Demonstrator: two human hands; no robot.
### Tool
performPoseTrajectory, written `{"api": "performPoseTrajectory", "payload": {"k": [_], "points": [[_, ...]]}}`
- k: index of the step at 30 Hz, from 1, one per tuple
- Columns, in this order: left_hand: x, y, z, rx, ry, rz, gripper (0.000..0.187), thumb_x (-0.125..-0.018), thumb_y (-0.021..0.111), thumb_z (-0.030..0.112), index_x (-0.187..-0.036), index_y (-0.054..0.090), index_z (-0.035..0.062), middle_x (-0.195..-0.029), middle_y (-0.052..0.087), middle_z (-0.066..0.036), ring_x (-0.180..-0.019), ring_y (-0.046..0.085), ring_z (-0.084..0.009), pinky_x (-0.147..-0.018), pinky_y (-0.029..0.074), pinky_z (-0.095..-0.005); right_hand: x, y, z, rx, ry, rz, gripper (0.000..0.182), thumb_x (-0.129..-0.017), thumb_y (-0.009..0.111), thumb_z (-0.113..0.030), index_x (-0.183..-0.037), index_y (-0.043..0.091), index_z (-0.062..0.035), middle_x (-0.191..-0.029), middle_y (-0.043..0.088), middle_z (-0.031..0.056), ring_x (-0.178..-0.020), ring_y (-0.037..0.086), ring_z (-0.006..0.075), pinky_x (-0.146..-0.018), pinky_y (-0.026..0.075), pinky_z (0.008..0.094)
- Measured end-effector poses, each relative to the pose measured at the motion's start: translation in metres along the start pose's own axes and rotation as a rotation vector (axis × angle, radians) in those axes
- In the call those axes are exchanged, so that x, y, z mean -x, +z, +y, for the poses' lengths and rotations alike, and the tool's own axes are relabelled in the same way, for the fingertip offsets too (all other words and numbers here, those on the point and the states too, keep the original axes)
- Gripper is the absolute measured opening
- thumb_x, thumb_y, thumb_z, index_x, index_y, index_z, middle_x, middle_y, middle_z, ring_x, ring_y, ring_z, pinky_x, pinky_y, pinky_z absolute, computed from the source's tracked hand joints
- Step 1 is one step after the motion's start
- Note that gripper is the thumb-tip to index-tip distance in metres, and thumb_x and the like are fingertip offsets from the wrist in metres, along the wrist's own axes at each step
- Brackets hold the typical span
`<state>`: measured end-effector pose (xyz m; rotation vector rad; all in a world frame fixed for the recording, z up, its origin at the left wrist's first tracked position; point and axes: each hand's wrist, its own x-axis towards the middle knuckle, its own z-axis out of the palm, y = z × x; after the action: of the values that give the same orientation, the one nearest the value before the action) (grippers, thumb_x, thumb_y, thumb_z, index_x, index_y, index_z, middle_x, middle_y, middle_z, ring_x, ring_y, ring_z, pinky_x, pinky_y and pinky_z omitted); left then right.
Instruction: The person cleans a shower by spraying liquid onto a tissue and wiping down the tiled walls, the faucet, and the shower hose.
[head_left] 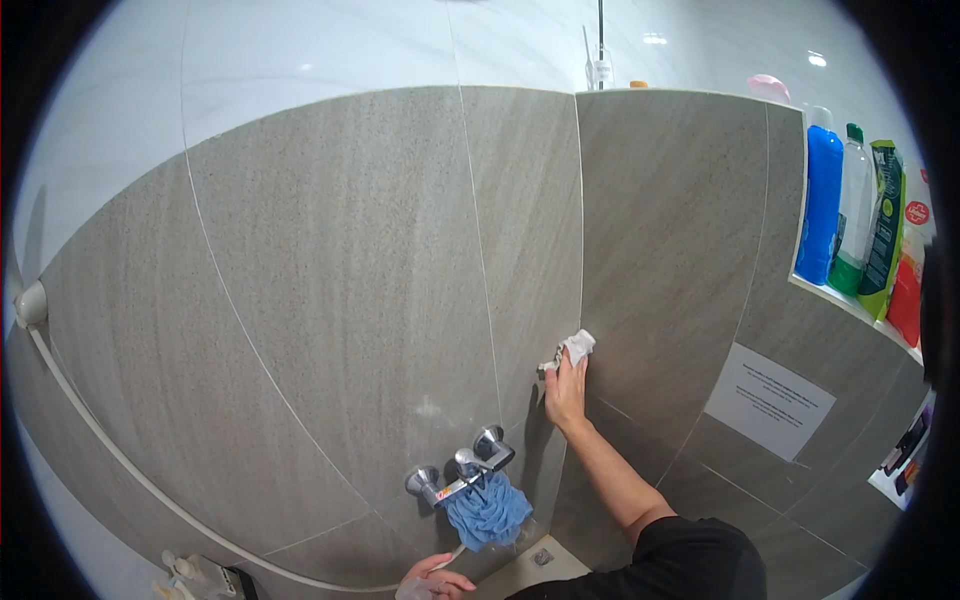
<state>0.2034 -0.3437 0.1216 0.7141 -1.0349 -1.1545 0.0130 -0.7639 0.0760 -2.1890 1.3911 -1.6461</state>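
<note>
My right hand point(567, 388) reaches up to the tiled corner with its fingers closed round a crumpled white cloth or tissue point(580, 344). The cloth lies against the wall beside a small fixture point(549, 367), which the hand partly covers. At the bottom edge, my left hand point(438, 579) shows with curled fingers near the shower hose point(290, 577). Something whitish and translucent is at its palm, too cut off to name. Just above that hand, a blue mesh bath puff point(489, 512) hangs from the chrome mixer tap point(470, 462).
On the right-hand ledge stand a blue bottle point(822, 200), a clear green-capped bottle point(853, 215) and a green pouch point(882, 225). A printed notice point(769, 402) is stuck to the wall. A floor drain point(542, 557) lies below. A white shower holder point(31, 303) is at far left.
</note>
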Motion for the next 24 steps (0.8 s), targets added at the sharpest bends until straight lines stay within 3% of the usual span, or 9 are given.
{"api": "performPoseTrajectory", "payload": {"k": [1, 2, 4, 9, 12, 17, 24], "points": [[0.003, 0.003, 0.0, 0.033, 0.013, 0.014, 0.062, -0.095, 0.068, 0.026, -0.138, 0.042, -0.0106, -0.091, 0.066, -0.009, -0.06, 0.049, -0.0079, -0.064, 0.043, -0.0204, 0.001, -0.006, -0.009, -0.014, 0.053, 0.031, 0.059, -0.098, 0.045, -0.029, -0.14, 0.041, 0.0127, -0.153, 0.024, 0.036, -0.143, 0.023, 0.0518, -0.12, 0.015, 0.0517], [0.007, 0.003, -0.003, 0.034, 0.003, 0.021, 0.062, -0.095, 0.068, 0.026, -0.138, 0.042, -0.0106, -0.091, 0.066, -0.009, -0.06, 0.049, -0.0079, -0.064, 0.043, -0.0204, -0.002, -0.012, -0.017, -0.014, 0.061, 0.021, 0.059, -0.098, 0.045, -0.029, -0.14, 0.041, 0.0127, -0.153, 0.024, 0.036, -0.143, 0.023, 0.0518, -0.12, 0.015, 0.0517], [0.013, -0.001, -0.013, 0.103, 0.077, 0.027, 0.06, -0.095, 0.067, 0.022, -0.139, 0.042, -0.0098, -0.09, 0.066, -0.009, -0.057, 0.049, -0.0085, -0.061, 0.044, -0.022, -0.011, -0.024, -0.032, -0.059, -0.026, 0.195, 0.045, -0.095, 0.051, -0.023, -0.126, 0.053, 0.0101, -0.146, 0.032, 0.036, -0.135, 0.032, 0.0522, -0.114, 0.024, 0.0534], [0.025, -0.001, -0.018, 0.171, 0.073, 0.106, 0.059, -0.094, 0.067, 0.018, -0.141, 0.042, -0.0087, -0.093, 0.068, -0.011, -0.056, 0.05, -0.0084, -0.052, 0.045, -0.0241, -0.019, -0.02, -0.031, -0.005, -0.049, 0.237, 0.038, -0.094, 0.052, -0.02, -0.119, 0.059, 0.0081, -0.139, 0.037, 0.0311, -0.124, 0.04, 0.044, -0.107, 0.031, 0.0516], [0.032, -0.003, -0.02, 0.171, 0.079, 0.142, 0.061, -0.093, 0.068, 0.017, -0.142, 0.041, -0.0076, -0.097, 0.069, -0.013, -0.057, 0.052, -0.0083, -0.052, 0.047, -0.0249, -0.019, -0.012, -0.025, -0.129, -0.072, 0.25, 0.044, -0.095, 0.049, -0.023, -0.126, 0.055, 0.0083, -0.141, 0.035, 0.0316, -0.128, 0.038, 0.0458, -0.109, 0.029, 0.052], [0.037, -0.005, -0.018, 0.117, 0.055, 0.176, 0.063, -0.093, 0.069, 0.017, -0.143, 0.04, -0.0061, -0.103, 0.069, -0.014, -0.058, 0.054, -0.0088, -0.054, 0.05, -0.0257, -0.014, 0.006, 0.013, -0.011, -0.231, 0.174, 0.064, -0.091, 0.053, -0.035, -0.137, 0.044, 0.0083, -0.141, 0.035, 0.0337, -0.132, 0.033, 0.0507, -0.111, 0.028, 0.0539], [0.037, -0.011, -0.026, 0.123, 0.087, 0.201, 0.06, -0.092, 0.068, 0.016, -0.141, 0.043, -0.0074, -0.101, 0.069, -0.014, -0.058, 0.056, -0.01, -0.054, 0.05, -0.0262, -0.03, 0.006, 0.048, 0.058, -0.388, 0.136, 0.074, -0.085, 0.058, -0.042, -0.138, 0.046, 0.0077, -0.144, 0.035, 0.034, -0.133, 0.034, 0.0519, -0.113, 0.028, 0.0548]]}}
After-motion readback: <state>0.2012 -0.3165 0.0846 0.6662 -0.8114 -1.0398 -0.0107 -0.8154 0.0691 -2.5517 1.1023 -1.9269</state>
